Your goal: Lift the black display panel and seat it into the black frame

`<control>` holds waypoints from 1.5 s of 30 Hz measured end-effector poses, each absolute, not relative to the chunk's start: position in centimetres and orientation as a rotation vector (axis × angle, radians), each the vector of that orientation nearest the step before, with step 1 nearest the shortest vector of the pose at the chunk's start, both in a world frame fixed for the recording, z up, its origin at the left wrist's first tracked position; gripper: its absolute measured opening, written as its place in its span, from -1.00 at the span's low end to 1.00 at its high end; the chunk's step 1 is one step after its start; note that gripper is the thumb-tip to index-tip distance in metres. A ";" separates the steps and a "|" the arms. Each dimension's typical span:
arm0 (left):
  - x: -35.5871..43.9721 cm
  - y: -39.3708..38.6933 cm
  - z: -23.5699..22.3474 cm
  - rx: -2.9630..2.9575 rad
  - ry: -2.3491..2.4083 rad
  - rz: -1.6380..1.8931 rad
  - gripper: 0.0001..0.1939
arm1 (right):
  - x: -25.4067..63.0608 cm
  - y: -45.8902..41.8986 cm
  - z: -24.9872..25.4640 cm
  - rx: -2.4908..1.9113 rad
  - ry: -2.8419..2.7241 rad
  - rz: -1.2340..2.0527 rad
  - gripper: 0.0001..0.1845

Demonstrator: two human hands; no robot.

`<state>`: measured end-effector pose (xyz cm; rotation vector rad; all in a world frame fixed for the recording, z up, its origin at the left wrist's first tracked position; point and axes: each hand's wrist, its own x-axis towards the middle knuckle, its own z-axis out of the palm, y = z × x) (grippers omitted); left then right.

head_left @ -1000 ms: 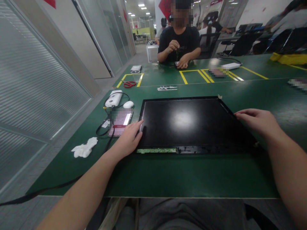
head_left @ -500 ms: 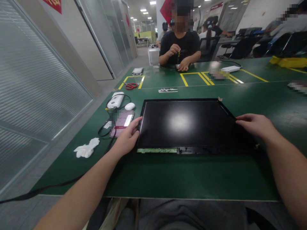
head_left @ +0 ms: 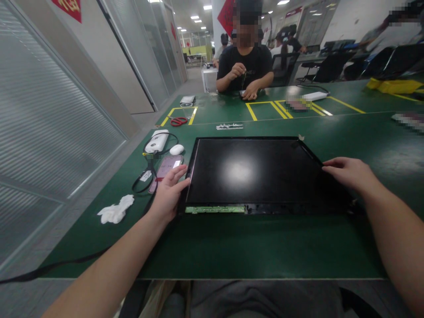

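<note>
A black display panel (head_left: 271, 176) lies flat on the green table in front of me. Along its near edge runs a narrow green circuit board (head_left: 215, 209). At the panel's left edge is my left hand (head_left: 168, 190), its fingers stretched out and apart, the thumb tip against the frame. My right hand (head_left: 349, 173) pinches the opposite edge between thumb and fingers; the fingertips are partly hidden. Small light tabs stick up at the panel's far right and near right corners.
Left of the panel are a phone (head_left: 167, 167), a white earbud case (head_left: 176, 149), a white power bank (head_left: 157, 141) with a black cable and crumpled tissue (head_left: 115, 210). Red-handled scissors (head_left: 179, 121) and white strips (head_left: 229, 126) lie farther back. A co-worker (head_left: 244, 66) sits opposite, handling a small object.
My left hand has slid slightly toward me along the panel's left edge, and its fingers have spread. My right hand keeps its hold. The whole view has shifted a little.
</note>
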<state>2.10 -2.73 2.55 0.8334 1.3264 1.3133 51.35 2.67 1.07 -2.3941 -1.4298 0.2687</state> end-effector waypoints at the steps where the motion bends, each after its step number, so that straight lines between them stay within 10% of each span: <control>1: 2.1 -2.7 2.5 0.841 1.331 1.309 -0.49 | 51.4 2.7 1.0 -2.389 -1.436 0.269 -0.71; 21: 2.6 -2.5 2.7 0.690 1.347 1.268 -0.28 | 51.3 2.8 0.8 -2.360 -1.491 0.287 -0.72; 45: 2.8 -2.6 2.7 1.022 1.176 1.180 -0.46 | 51.2 2.6 0.6 -2.338 -1.508 0.289 -0.73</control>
